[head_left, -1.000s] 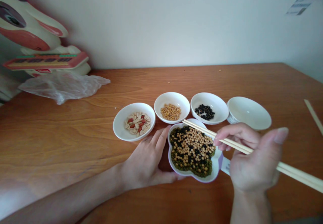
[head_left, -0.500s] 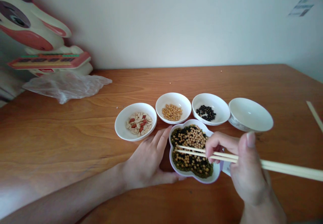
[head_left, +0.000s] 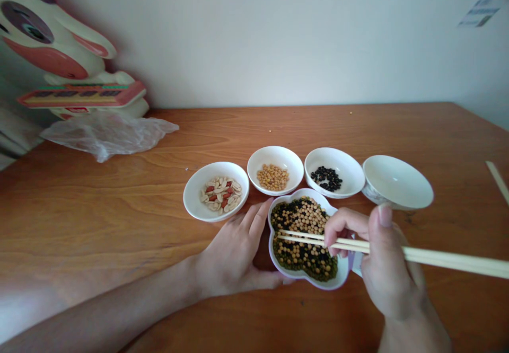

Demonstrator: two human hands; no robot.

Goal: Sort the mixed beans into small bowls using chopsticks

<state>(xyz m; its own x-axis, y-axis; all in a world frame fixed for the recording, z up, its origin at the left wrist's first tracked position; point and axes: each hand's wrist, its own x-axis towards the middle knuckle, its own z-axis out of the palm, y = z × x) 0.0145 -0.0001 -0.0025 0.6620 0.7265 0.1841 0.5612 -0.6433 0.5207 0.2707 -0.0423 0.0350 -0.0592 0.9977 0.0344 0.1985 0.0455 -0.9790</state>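
My right hand (head_left: 387, 268) is closed round a pair of pale wooden chopsticks (head_left: 449, 258). Their tips reach into a white, lilac-rimmed flower-shaped bowl (head_left: 341, 276) and touch the mixed beans (head_left: 306, 218), which are tan, black and green. Whether a bean is caught between the tips, I cannot tell. Against the bowl's left side, my left hand (head_left: 234, 255) steadies it, with the fingers at the upper edge and the thumb near the lower edge.
Behind the flower bowl stand a bowl of peanuts (head_left: 191, 196), a bowl of yellow beans (head_left: 254, 165), a bowl of black beans (head_left: 353, 175) and an empty-looking bowl (head_left: 397, 181). A plastic bag (head_left: 111, 135) lies below a cow-shaped toy (head_left: 79, 67). Another stick (head_left: 497, 181) lies far right.
My right hand's thumb and the rear of the chopsticks have shifted slightly; the tips stay among the beans. The whole view has moved a little. My left hand keeps its place on the bowl.
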